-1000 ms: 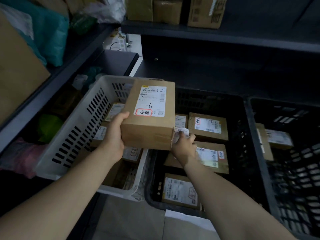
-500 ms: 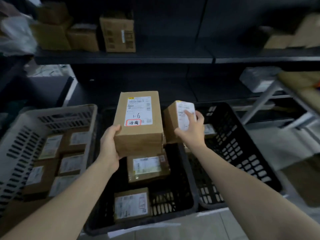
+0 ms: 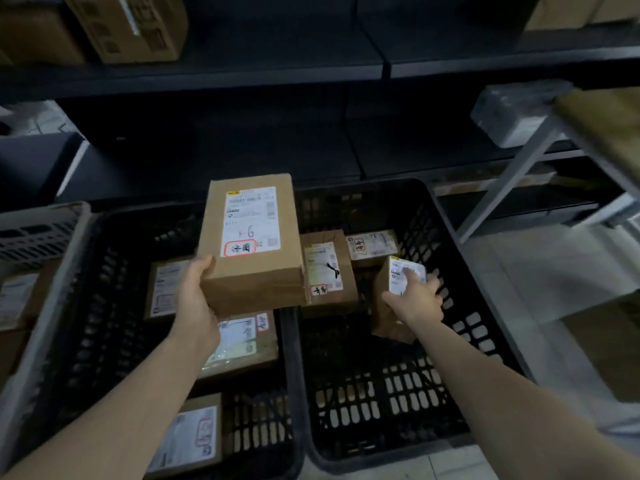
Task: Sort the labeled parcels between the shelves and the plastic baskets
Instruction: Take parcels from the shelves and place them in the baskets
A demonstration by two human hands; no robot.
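**Change of state.** The right hand point(image 3: 415, 299) is lowering the small parcel point(image 3: 398, 271) into the right black basket point(image 3: 450, 237). 1.0 s ago this hand was taking the parcel from among those in the middle black basket point(image 3: 104, 289). 0.5 s ago it was holding the parcel up beside the large parcel point(image 3: 251, 244). The small parcel is now sitting low inside the right basket, toward its right wall. Contact with the basket floor cannot be confirmed. The right hand is still grasping it, with fingers lying over the labelled face.

**Left hand.** The left hand point(image 3: 195, 299) is gripping the large parcel at its lower left corner. It is holding the parcel raised above the divide between the 2 black baskets, label upward, as in both earlier frames.

**Neighbours.** A taped parcel point(image 3: 327, 271) and a flat parcel point(image 3: 372, 244) are lying at the far end of the right basket, near the small parcel.

**Meaning for the task.** The transfer of 1 parcel from the middle basket to the right basket is probably nearing completion, with only the release outstanding. The large parcel is remaining unsorted.
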